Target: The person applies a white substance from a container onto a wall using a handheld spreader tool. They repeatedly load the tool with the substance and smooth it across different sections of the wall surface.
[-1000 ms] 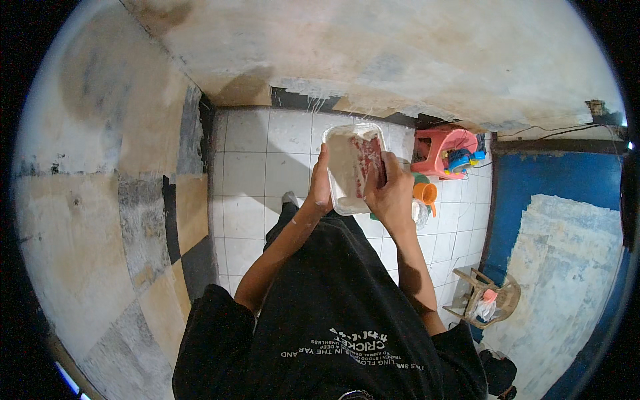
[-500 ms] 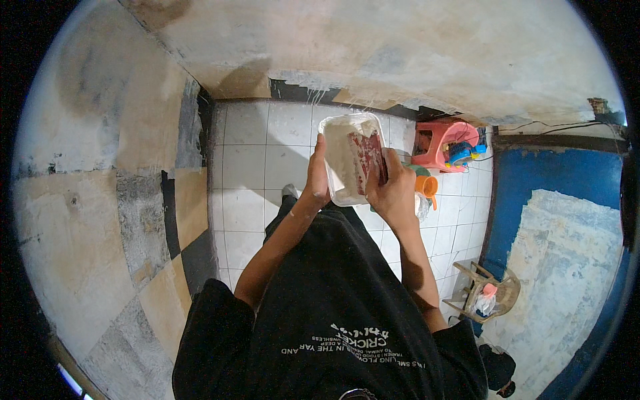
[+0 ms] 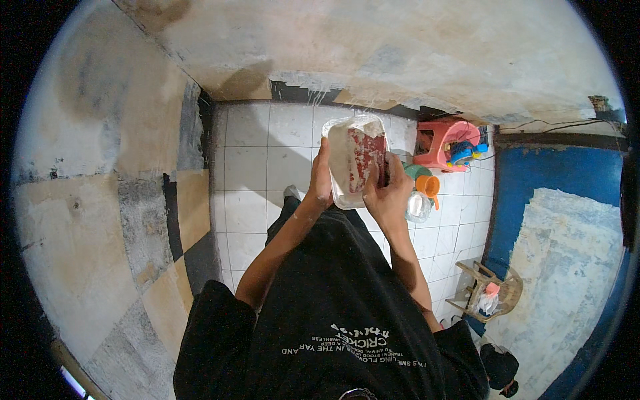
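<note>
My left hand (image 3: 321, 179) is closed on the left side of a white rectangular tray (image 3: 327, 128), its thumb along the rim. White paste (image 3: 341, 160) coats the inside of the tray. In my right hand (image 3: 391, 192) is a red flat scraper (image 3: 363, 159), smeared with the same white paste. The scraper lies over the right half of the tray, its broad face turned up. Whether its edge touches the tray bottom is hidden.
Right of the tray stand a pink plastic stool (image 3: 437, 157) with blue items by it, an orange dipper (image 3: 428, 185) and a clear container (image 3: 418, 208). A small chair (image 3: 510, 293) is near the blue wall (image 3: 513, 180). Patchy plastered walls rise ahead and at left.
The scraper has turned in my right hand, so more of its broad red face shows. The tray has shifted slightly right and toward me.
</note>
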`<control>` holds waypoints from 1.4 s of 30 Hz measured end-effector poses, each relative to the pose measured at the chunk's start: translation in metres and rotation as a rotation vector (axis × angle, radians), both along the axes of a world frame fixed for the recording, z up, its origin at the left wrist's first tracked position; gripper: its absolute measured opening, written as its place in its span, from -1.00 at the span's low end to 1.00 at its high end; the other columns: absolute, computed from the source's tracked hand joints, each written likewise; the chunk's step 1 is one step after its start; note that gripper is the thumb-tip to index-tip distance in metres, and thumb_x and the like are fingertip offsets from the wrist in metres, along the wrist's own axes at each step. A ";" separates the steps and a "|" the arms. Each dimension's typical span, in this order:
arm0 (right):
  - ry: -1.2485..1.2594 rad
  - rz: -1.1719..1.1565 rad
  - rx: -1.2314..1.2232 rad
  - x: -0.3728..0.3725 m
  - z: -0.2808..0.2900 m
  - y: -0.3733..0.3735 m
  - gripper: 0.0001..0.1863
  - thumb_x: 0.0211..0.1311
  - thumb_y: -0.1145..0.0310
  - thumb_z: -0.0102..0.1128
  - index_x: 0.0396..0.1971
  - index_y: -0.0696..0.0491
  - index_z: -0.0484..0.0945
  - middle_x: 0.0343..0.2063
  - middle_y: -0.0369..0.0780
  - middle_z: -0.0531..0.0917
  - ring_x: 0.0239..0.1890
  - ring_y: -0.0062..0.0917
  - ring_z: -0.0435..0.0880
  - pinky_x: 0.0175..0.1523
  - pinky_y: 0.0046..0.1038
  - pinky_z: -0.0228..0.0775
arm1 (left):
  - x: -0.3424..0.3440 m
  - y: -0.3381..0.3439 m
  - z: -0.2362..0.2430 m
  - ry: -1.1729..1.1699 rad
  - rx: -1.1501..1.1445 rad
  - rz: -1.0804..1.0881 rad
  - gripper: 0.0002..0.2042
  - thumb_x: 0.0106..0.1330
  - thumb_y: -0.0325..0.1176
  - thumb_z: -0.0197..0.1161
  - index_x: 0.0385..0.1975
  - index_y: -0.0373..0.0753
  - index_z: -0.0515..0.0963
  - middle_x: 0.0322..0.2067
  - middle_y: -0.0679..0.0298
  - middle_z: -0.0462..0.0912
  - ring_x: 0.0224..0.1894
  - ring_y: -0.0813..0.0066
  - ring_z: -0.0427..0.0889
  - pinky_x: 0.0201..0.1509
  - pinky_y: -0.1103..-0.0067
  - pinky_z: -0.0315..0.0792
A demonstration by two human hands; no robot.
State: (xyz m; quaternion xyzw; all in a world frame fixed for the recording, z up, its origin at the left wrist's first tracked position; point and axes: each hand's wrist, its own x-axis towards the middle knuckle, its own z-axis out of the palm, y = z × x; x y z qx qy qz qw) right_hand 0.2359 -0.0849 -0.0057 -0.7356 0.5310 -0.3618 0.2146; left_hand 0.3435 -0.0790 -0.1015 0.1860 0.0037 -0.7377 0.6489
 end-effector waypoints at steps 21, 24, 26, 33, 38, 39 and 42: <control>0.113 0.115 0.076 0.003 0.007 0.000 -0.93 0.10 0.57 0.10 -0.42 0.20 0.40 -0.70 0.00 0.49 -0.63 -0.05 0.55 -0.53 -0.31 0.36 | -0.002 0.004 -0.025 -0.084 -0.004 0.014 -0.41 0.46 0.14 -0.27 0.20 -0.24 0.30 0.08 0.14 0.49 0.09 0.28 0.52 0.21 0.34 0.40; 0.095 0.152 0.083 0.004 0.003 0.003 -0.92 0.09 0.57 0.10 -0.40 0.20 0.42 -0.69 0.01 0.49 -0.62 -0.04 0.56 -0.52 -0.30 0.37 | -0.001 0.007 -0.028 -0.058 -0.031 -0.017 -0.40 0.44 0.17 -0.23 0.21 -0.21 0.30 0.10 0.14 0.48 0.14 0.26 0.48 0.26 0.32 0.35; 0.084 0.150 0.061 0.004 0.004 0.005 -0.91 0.09 0.57 0.11 -0.39 0.20 0.42 -0.69 0.02 0.50 -0.61 -0.03 0.57 -0.51 -0.29 0.38 | -0.001 0.007 -0.027 -0.040 -0.036 -0.020 -0.41 0.43 0.17 -0.21 0.20 -0.20 0.31 0.08 0.14 0.49 0.13 0.26 0.49 0.26 0.32 0.36; 0.110 0.158 0.062 0.008 0.010 0.012 -0.89 0.11 0.54 0.11 -0.35 0.21 0.43 -0.66 0.02 0.52 -0.61 -0.03 0.58 -0.50 -0.25 0.40 | 0.001 0.010 -0.018 0.012 -0.112 -0.013 -0.44 0.43 0.15 -0.16 0.17 -0.20 0.32 0.05 0.16 0.51 0.08 0.28 0.51 0.23 0.34 0.38; 0.113 0.090 0.013 0.009 0.016 0.003 -0.86 0.10 0.55 0.10 -0.32 0.23 0.42 -0.66 0.05 0.52 -0.60 -0.02 0.58 -0.50 -0.24 0.42 | -0.004 0.006 -0.005 -0.051 -0.143 0.004 -0.44 0.43 0.15 -0.17 0.16 -0.21 0.33 0.03 0.19 0.51 0.07 0.32 0.52 0.21 0.36 0.40; 0.121 0.104 0.038 0.009 0.014 0.004 -0.86 0.10 0.55 0.10 -0.32 0.22 0.43 -0.66 0.05 0.52 -0.59 -0.02 0.59 -0.49 -0.24 0.41 | -0.003 0.007 -0.004 -0.075 -0.133 0.007 -0.44 0.44 0.15 -0.17 0.16 -0.21 0.33 0.03 0.18 0.51 0.07 0.32 0.52 0.21 0.36 0.40; 0.129 0.144 0.082 0.007 0.010 0.008 -0.87 0.11 0.55 0.10 -0.32 0.21 0.43 -0.65 0.05 0.52 -0.59 -0.02 0.59 -0.49 -0.25 0.41 | 0.001 0.009 -0.005 -0.117 -0.146 0.005 -0.44 0.44 0.14 -0.18 0.17 -0.23 0.32 0.04 0.18 0.51 0.07 0.32 0.52 0.21 0.35 0.40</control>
